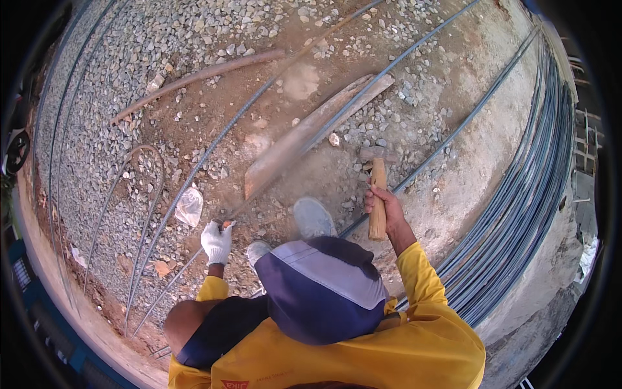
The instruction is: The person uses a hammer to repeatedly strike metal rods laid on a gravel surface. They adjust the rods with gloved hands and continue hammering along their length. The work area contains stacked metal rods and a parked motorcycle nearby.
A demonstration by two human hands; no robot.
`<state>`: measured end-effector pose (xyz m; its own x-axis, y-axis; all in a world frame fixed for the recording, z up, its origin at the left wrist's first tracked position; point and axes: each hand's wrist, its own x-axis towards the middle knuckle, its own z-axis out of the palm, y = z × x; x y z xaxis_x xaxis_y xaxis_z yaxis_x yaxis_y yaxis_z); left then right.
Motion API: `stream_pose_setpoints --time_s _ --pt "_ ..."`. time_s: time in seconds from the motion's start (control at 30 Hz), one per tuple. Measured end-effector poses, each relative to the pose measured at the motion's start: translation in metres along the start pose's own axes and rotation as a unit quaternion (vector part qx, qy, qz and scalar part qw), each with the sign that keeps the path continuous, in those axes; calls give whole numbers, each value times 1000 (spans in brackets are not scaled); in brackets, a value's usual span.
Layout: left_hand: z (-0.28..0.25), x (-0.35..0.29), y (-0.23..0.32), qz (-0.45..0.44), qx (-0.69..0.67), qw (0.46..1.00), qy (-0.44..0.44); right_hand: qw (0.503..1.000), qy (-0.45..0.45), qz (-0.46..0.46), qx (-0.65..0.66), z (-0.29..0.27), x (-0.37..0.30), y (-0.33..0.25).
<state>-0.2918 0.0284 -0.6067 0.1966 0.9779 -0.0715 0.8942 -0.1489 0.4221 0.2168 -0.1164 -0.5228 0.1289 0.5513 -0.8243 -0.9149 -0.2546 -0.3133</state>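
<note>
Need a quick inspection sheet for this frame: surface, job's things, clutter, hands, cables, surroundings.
Surface: bare dirt and loose gravel, with a smoother concrete strip on the right.
Job's things: hammer with a wooden handle; long steel bar running diagonally over the ground; wooden plank lying beside it.
Clutter: crumpled plastic bag, rusty pipe, bent bar loop.
Hands: left hand, in a white glove, grips something at the near end of the steel bar; right hand, bare, holds the hammer by its handle, head up.
Cables: nothing seen.
Surroundings: bundle of long bars along the right edge; more bars on the gravel at left.
</note>
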Motion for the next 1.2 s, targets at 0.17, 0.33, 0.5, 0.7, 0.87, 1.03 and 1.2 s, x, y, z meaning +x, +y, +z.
stream_pose_setpoints --time_s 0.17,0.33,0.5,0.7,0.87,1.03,1.2 --pt "-4 4 5 -146 -14 987 -68 987 40 -35 -149 15 -1 -6" --pt "-26 30 -12 -154 -11 970 -185 919 50 -130 -369 19 -2 4" --pt "-26 22 -4 -116 18 977 -178 868 40 -193 -456 54 -21 5" --pt "-17 14 -6 -104 31 986 -122 754 5 -431 -495 141 -76 -41" --pt "-4 7 -11 -81 73 991 -81 656 -25 -662 -363 215 -117 -87" --pt "-1 2 -13 -47 62 996 -45 694 -34 -656 -294 217 -48 -44" --pt "-5 7 -10 -84 71 990 -87 732 124 -272 -612 128 34 28"
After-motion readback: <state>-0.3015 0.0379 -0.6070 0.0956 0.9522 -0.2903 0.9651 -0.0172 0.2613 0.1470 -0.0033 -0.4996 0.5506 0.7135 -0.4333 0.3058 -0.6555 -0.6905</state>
